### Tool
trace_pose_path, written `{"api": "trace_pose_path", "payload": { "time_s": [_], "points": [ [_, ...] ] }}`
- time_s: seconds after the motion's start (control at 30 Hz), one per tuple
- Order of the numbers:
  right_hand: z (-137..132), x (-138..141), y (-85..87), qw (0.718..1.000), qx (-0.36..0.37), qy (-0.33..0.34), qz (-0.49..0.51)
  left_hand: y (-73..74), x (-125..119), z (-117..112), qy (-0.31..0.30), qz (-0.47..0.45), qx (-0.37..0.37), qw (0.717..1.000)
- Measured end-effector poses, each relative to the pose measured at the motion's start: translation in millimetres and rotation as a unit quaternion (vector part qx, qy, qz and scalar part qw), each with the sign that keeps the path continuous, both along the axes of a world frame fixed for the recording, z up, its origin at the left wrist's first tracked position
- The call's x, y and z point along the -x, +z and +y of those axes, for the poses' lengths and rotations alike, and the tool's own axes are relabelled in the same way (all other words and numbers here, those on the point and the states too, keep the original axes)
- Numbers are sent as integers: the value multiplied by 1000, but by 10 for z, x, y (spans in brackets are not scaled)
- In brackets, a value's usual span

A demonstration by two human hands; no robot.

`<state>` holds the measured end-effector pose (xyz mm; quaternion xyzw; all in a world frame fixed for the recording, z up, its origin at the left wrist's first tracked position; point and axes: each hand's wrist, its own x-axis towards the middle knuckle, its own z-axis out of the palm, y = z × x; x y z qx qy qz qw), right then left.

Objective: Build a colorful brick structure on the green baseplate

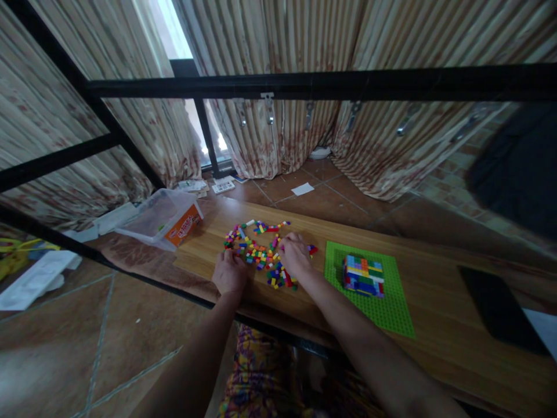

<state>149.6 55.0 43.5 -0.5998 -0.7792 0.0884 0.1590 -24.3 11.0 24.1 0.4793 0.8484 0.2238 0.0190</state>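
Many small coloured bricks (261, 249) lie scattered on a wooden table (435, 325). My left hand (229, 271) rests at the pile's near left edge, fingers curled under, and what they hold is hidden. My right hand (295, 254) lies on the pile's right side, fingers bent down among the bricks. A green baseplate (391, 307) sits to the right, carrying a block built of coloured bricks (364, 276).
A clear plastic box (159, 219) with an orange label stands at the table's far left. A dark flat phone (500, 310) lies at the right. A black metal frame (304, 84) crosses overhead. Striped curtains hang behind, above a tiled floor.
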Motion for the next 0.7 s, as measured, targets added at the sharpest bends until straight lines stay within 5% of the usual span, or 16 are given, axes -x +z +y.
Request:
{"api": "trace_pose_path", "payload": {
  "time_s": [0.7],
  "points": [
    [-66, 8, 39, 999, -4, -34, -35, 4, -2, 8, 3, 3, 14, 1000]
  ]
}}
